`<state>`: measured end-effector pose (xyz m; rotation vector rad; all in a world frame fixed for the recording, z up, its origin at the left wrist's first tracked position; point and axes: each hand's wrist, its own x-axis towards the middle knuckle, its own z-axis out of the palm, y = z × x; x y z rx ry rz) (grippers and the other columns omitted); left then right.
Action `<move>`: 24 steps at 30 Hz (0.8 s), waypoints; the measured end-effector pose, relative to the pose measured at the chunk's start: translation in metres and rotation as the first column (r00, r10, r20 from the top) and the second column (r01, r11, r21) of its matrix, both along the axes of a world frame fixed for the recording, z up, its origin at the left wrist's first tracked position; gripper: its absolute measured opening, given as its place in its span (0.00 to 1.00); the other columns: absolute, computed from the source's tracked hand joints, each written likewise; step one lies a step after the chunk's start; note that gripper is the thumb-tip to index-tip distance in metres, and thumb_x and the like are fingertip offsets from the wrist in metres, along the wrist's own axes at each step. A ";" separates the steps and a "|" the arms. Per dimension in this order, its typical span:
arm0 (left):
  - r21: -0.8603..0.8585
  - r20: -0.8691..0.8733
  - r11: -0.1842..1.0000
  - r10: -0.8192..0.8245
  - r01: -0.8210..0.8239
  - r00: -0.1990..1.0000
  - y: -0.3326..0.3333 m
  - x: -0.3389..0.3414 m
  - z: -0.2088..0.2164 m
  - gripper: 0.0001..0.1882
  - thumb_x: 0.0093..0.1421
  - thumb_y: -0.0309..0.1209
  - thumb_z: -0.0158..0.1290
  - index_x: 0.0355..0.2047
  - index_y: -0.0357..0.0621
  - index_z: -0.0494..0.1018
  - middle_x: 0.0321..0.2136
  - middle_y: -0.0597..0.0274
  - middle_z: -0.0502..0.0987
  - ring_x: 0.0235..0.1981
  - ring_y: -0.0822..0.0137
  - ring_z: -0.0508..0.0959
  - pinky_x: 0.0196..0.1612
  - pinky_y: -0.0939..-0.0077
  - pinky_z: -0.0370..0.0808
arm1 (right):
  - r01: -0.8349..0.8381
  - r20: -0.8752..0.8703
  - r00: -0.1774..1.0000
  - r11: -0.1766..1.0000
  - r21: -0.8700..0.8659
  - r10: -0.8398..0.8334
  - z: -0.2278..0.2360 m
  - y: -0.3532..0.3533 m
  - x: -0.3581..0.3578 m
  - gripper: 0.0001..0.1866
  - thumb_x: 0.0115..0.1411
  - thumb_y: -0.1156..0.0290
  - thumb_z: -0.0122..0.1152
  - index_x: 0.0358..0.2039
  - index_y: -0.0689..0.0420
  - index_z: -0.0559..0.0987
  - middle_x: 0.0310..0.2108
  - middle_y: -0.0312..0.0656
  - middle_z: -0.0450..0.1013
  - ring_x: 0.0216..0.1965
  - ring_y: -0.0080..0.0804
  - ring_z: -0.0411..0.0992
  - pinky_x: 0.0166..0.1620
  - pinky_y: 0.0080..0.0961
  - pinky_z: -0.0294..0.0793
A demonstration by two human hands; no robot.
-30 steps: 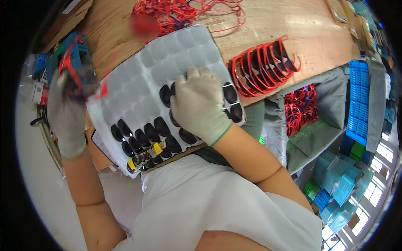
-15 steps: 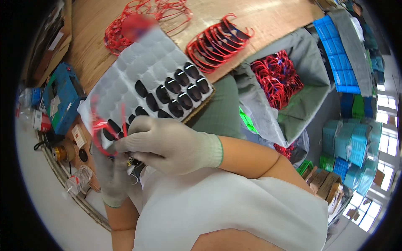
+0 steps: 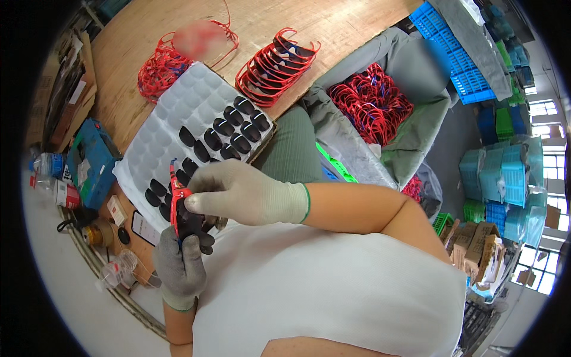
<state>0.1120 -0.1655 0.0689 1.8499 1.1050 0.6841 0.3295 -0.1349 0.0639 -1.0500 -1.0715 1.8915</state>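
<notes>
Both my hands wear pale knit gloves with grey palms. Between them is a red glasses frame (image 3: 175,202), seen edge-on with one arm pointing up. My left hand (image 3: 180,268) grips its lower end from below, where dark pieces show by the fingers. My right hand (image 3: 238,193) closes on it from the right, thumb pressed at the red front. How the lens area sits between my fingers is partly hidden. Just beyond lies a white moulded tray (image 3: 172,113) with dark lenses (image 3: 240,143) in rows on its near and right parts.
A tangle of red frames (image 3: 156,74) and a row of red glasses with dark lenses (image 3: 276,68) lie on the wooden table (image 3: 333,18). To the right, a grey-lined bin (image 3: 425,122) holds many red frames. A blue box (image 3: 95,163), a phone (image 3: 144,228) and a plastic bottle (image 3: 119,268) are at left.
The red frame, blurred and tilted over the tray before, is now nearly upright and closer to me. My left hand shows more clearly below it. The whole view has shifted slightly.
</notes>
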 end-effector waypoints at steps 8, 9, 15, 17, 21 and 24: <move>-0.194 0.061 0.972 -0.126 0.136 0.990 -0.015 -0.052 -0.007 0.23 0.74 0.43 0.39 0.46 0.31 0.70 0.28 0.56 0.81 0.26 0.68 0.81 0.31 0.75 0.78 | -0.165 -0.322 0.942 0.967 -0.196 0.095 -0.034 -0.011 -0.043 0.18 0.65 0.63 0.61 0.38 0.69 0.81 0.32 0.42 0.77 0.34 0.27 0.75 0.41 0.27 0.76; -0.191 0.043 0.967 -0.166 0.171 0.985 -0.012 -0.055 -0.006 0.23 0.74 0.42 0.38 0.46 0.31 0.70 0.29 0.56 0.81 0.26 0.67 0.82 0.32 0.74 0.79 | -0.173 -0.336 0.937 0.962 -0.212 0.095 -0.039 -0.014 -0.047 0.18 0.66 0.64 0.61 0.39 0.70 0.80 0.33 0.45 0.77 0.35 0.29 0.75 0.42 0.28 0.76; -0.197 0.171 0.977 -0.044 0.078 0.984 -0.002 -0.040 -0.020 0.15 0.72 0.33 0.39 0.44 0.36 0.73 0.26 0.60 0.80 0.25 0.66 0.82 0.31 0.73 0.79 | -0.213 -0.274 0.947 0.964 -0.157 0.165 -0.032 0.002 -0.027 0.16 0.68 0.65 0.58 0.42 0.68 0.80 0.34 0.40 0.77 0.37 0.25 0.73 0.43 0.26 0.75; -0.134 0.109 0.991 -0.007 0.022 0.994 0.000 -0.030 -0.025 0.13 0.71 0.33 0.42 0.42 0.37 0.73 0.24 0.59 0.79 0.23 0.62 0.81 0.29 0.71 0.77 | -0.262 -0.138 0.959 0.960 -0.098 0.248 -0.032 0.012 -0.017 0.17 0.69 0.63 0.58 0.43 0.67 0.81 0.33 0.40 0.78 0.36 0.23 0.73 0.43 0.25 0.75; -0.018 0.030 1.000 0.023 -0.023 0.999 -0.012 -0.021 -0.041 0.10 0.67 0.29 0.47 0.42 0.35 0.73 0.22 0.57 0.78 0.22 0.57 0.80 0.27 0.67 0.76 | -0.355 0.037 0.931 0.924 -0.144 0.363 -0.035 0.026 -0.010 0.18 0.68 0.61 0.59 0.39 0.67 0.82 0.30 0.39 0.77 0.32 0.23 0.73 0.40 0.24 0.75; 0.047 0.021 0.998 0.045 -0.046 0.999 -0.013 -0.025 -0.044 0.12 0.62 0.25 0.52 0.45 0.32 0.72 0.22 0.57 0.77 0.21 0.56 0.79 0.26 0.66 0.76 | -0.341 -0.016 0.939 0.922 -0.181 0.344 -0.045 0.025 -0.017 0.19 0.67 0.59 0.61 0.36 0.67 0.83 0.29 0.39 0.77 0.31 0.23 0.73 0.37 0.24 0.74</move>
